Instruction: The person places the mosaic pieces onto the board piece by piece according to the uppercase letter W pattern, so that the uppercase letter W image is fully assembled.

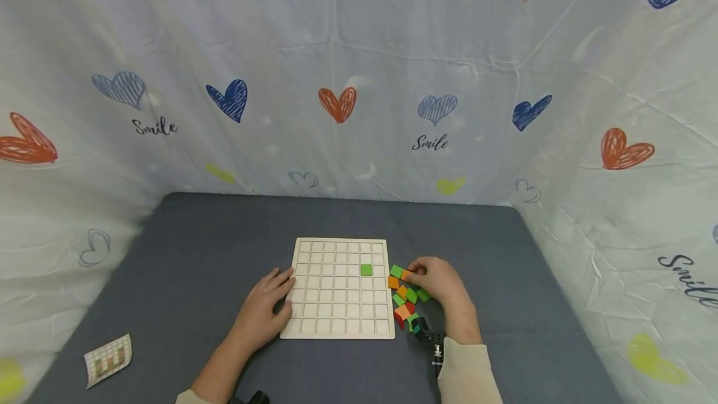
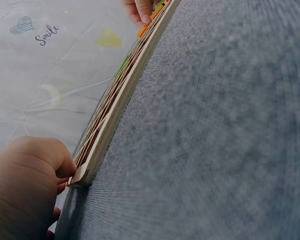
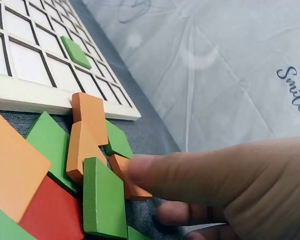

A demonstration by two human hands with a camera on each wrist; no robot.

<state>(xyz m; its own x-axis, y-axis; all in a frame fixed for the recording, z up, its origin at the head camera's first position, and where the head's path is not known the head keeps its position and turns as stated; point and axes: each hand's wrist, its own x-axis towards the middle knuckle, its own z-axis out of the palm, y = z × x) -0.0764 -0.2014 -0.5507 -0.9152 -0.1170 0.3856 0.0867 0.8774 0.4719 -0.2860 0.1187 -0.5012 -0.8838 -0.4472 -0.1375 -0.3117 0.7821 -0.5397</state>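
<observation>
A pale wooden grid board (image 1: pixel 339 317) lies flat on the grey table (image 1: pixel 224 235), with one green tile (image 1: pixel 366 270) set in a cell near its upper right. A loose pile of green, orange and red tiles (image 1: pixel 405 304) sits just right of the board. My right hand (image 1: pixel 416 272) is curled over the top of the pile and pinches an orange tile (image 3: pixel 121 167) between fingertip and thumb. My left hand (image 1: pixel 268 307) rests with relaxed fingers against the board's left edge (image 2: pixel 115 107), near its front corner.
A small patterned card (image 1: pixel 108 360) lies at the table's front left. White cloth walls printed with hearts close in the back and both sides. A black wrist strap (image 1: pixel 429 332) sits on my right wrist, beside the pile.
</observation>
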